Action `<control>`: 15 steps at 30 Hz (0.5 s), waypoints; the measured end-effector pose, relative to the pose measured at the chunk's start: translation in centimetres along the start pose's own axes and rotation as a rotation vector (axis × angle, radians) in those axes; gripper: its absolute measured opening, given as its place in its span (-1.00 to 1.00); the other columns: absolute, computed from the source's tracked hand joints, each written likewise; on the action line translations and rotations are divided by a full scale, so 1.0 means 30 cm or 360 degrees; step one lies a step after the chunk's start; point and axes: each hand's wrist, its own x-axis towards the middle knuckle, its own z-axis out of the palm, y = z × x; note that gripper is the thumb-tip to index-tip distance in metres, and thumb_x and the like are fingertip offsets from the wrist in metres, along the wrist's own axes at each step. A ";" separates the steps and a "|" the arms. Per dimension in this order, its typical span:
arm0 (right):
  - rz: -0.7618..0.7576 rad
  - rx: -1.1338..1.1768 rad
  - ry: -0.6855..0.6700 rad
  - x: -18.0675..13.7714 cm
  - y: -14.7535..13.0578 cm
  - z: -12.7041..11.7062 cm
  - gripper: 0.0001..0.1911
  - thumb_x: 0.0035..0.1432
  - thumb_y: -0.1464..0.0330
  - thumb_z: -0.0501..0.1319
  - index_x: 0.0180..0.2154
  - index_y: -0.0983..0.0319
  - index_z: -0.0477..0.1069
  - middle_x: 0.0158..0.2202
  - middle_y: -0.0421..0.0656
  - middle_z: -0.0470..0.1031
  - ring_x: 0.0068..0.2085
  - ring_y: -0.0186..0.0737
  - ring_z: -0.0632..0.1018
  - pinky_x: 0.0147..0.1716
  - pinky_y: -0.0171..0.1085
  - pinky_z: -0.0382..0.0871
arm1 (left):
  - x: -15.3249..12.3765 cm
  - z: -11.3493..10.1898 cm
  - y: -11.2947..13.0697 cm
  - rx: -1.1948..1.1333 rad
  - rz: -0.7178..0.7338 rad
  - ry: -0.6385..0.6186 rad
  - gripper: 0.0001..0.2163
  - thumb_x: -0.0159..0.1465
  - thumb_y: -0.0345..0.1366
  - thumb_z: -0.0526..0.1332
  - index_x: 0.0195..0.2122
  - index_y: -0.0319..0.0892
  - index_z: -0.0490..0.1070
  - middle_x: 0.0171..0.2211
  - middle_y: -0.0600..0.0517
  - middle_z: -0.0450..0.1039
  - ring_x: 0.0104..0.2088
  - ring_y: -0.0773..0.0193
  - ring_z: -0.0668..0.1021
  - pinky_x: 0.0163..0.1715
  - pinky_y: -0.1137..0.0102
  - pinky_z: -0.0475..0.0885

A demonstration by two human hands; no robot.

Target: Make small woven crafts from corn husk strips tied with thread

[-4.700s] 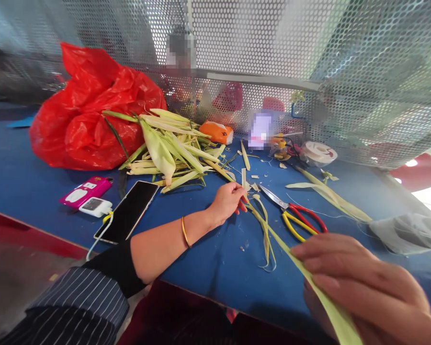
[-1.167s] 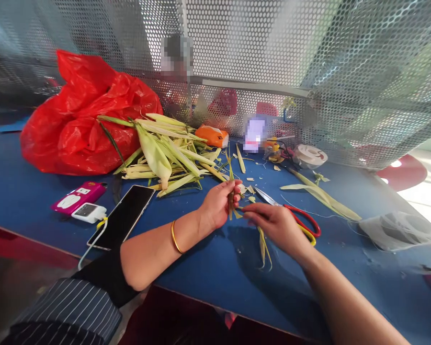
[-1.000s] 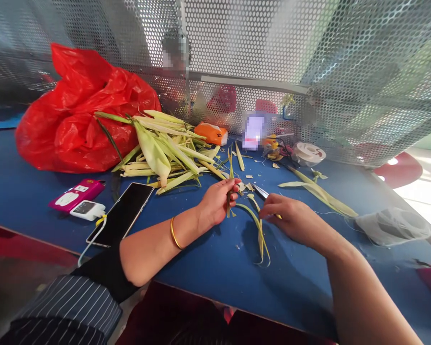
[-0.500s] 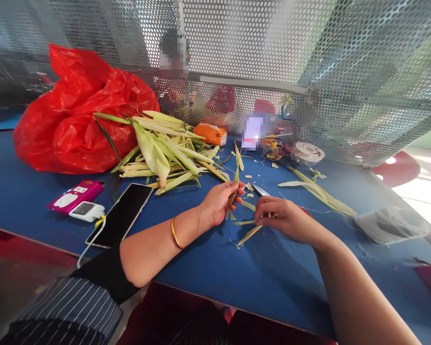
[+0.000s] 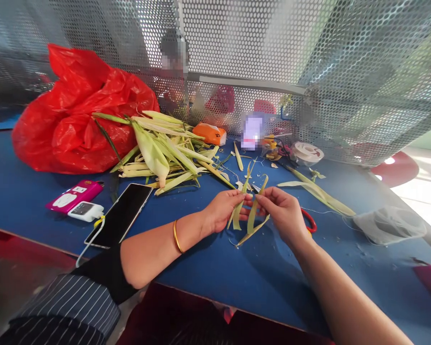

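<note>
Pinched in my left hand (image 5: 221, 209) is a narrow strip of corn husk (image 5: 236, 218), its thin upper end pointing away from me. My right hand (image 5: 283, 211) pinches a second corn husk strip (image 5: 252, 219) close beside it, with a curled top end. The fingertips of both hands are near each other. A further husk strip (image 5: 252, 233) lies on the blue table just below. Scissors with a red handle (image 5: 310, 220) rest on the table, mostly hidden behind my right hand. Small husk scraps (image 5: 240, 184) lie beyond my fingers.
A pile of corn husks (image 5: 179, 155) leans by a red plastic bag (image 5: 79, 120). Nearby are a black-screened phone (image 5: 124, 213), a white charging device (image 5: 86, 211), an orange tissue pack (image 5: 209, 133), a white spool (image 5: 308, 152) and a clear plastic container (image 5: 391, 225). A perforated metal screen (image 5: 244, 43) stands behind.
My right hand has lifted a husk strip from the table and brought it upright beside the left hand's strip. The scissors' red handle shows more now. My left hand has barely moved.
</note>
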 end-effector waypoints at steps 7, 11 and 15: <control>-0.0046 0.0026 0.0186 -0.002 0.021 0.020 -0.75 -0.01 0.18 0.33 -0.48 0.20 0.39 -0.58 -0.26 0.43 -0.57 -0.36 0.38 -0.56 -0.32 0.28 | -0.012 0.010 -0.015 0.0070 -0.0065 -0.0057 -0.89 0.31 -0.36 0.18 -0.25 -0.28 0.44 -0.37 -0.09 0.55 -0.54 0.28 0.59 -0.51 0.42 0.46; -0.0082 0.0033 0.0255 0.000 0.017 0.019 -0.74 -0.01 0.17 0.34 -0.48 0.20 0.39 -0.55 -0.24 0.47 -0.58 -0.36 0.38 -0.56 -0.32 0.27 | -0.021 0.013 -0.016 0.0114 -0.0074 -0.0049 -0.87 0.33 -0.34 0.15 -0.21 -0.26 0.45 -0.42 0.01 0.49 -0.59 0.33 0.57 -0.55 0.44 0.45; -0.0078 0.0009 0.0284 0.005 0.021 0.013 -0.74 0.00 0.17 0.34 -0.47 0.20 0.39 -0.54 -0.23 0.48 -0.57 -0.34 0.39 -0.54 -0.30 0.30 | -0.024 0.013 -0.013 0.0153 -0.0065 0.0007 -0.87 0.33 -0.33 0.13 -0.24 -0.25 0.44 -0.45 0.05 0.46 -0.66 0.41 0.48 -0.63 0.48 0.40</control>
